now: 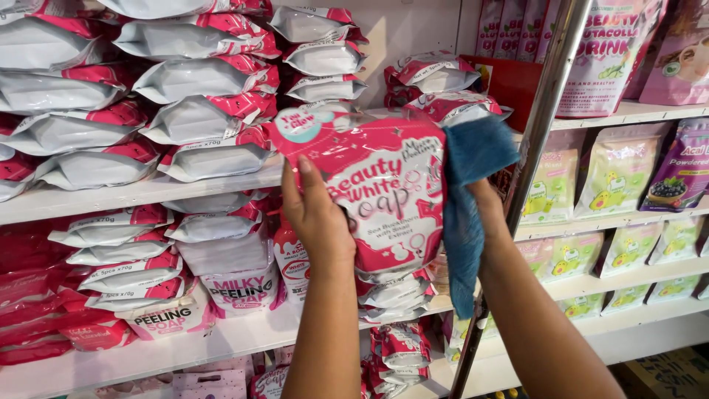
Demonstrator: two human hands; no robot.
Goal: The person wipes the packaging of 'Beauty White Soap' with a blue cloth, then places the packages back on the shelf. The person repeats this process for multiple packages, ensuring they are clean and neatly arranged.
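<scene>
We are holding a pink soap pack (377, 196) up before the white shelf (140, 193), our left hand (317, 214) clamped on its edge, while our right hand (484, 203) is gripping a blue cloth (465, 214) against its side.

Two bare forearms rise from the lower edge of the head view, each ending in an uncovered hand; no sleeve, cuff or glove shows on either, and both wrists are free of watch, band or bracelet. The left hand (317, 218) shows its back, slim, with long fingers and short, plain nails without visible polish; no ring can be seen on it. The right hand (489, 210) is largely hidden, so only its wrist and part of its back show, likewise unadorned.
</scene>
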